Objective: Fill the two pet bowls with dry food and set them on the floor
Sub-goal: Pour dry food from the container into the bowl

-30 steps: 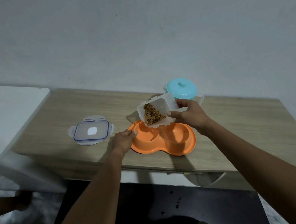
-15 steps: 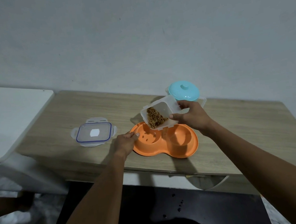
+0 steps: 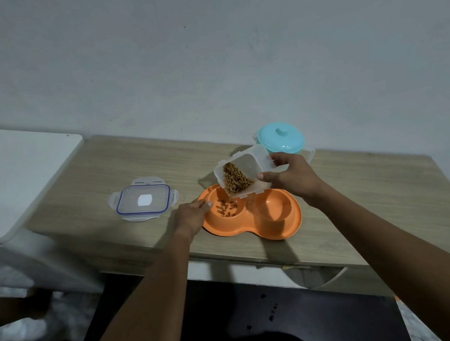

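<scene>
An orange double pet bowl (image 3: 279, 228) rests on the wooden table (image 3: 373, 205). My right hand (image 3: 292, 179) grips a clear plastic container (image 3: 256, 164), tilted down over the left bowl. Brown dry food (image 3: 236, 181) is piled at the container's lower edge. Several pieces of kibble (image 3: 226, 208) lie in the left bowl. The right bowl (image 3: 274, 209) holds nothing. My left hand (image 3: 192, 217) holds the bowl's left rim.
The container's clear lid (image 3: 143, 199) with a blue seal lies on the table to the left. A teal lidded pot (image 3: 281, 141) stands behind the container by the wall. A white surface (image 3: 12, 174) adjoins the table's left end. Dark floor lies below the front edge.
The container has tipped further toward the left bowl, and kibble has fallen into it. My left hand has stayed on the rim.
</scene>
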A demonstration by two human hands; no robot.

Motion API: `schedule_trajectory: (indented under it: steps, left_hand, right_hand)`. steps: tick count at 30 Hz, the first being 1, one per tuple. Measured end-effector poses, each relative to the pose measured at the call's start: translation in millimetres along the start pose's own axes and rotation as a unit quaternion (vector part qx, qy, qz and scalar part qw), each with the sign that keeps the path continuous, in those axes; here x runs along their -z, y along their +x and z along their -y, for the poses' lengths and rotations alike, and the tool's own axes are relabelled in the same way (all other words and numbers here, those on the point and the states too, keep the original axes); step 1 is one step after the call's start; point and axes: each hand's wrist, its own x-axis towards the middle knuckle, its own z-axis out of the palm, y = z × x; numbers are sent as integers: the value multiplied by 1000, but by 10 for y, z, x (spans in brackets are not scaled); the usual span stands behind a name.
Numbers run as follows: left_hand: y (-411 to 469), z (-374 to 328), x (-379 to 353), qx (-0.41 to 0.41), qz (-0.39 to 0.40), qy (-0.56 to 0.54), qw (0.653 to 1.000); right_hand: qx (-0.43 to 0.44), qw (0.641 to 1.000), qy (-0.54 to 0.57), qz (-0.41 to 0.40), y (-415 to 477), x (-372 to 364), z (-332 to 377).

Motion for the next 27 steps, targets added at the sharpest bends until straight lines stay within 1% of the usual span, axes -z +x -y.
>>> schedule_trajectory:
  steps: [18,27]
  left_hand:
    - [-21,-16,-12,6,-3,-15,1000]
    - [-18,4,20,10,-1,9,1000]
  right_hand:
    - [6,1000,-7,-7,0,6,42]
    - [12,1000,-26,-6,12,-18,5]
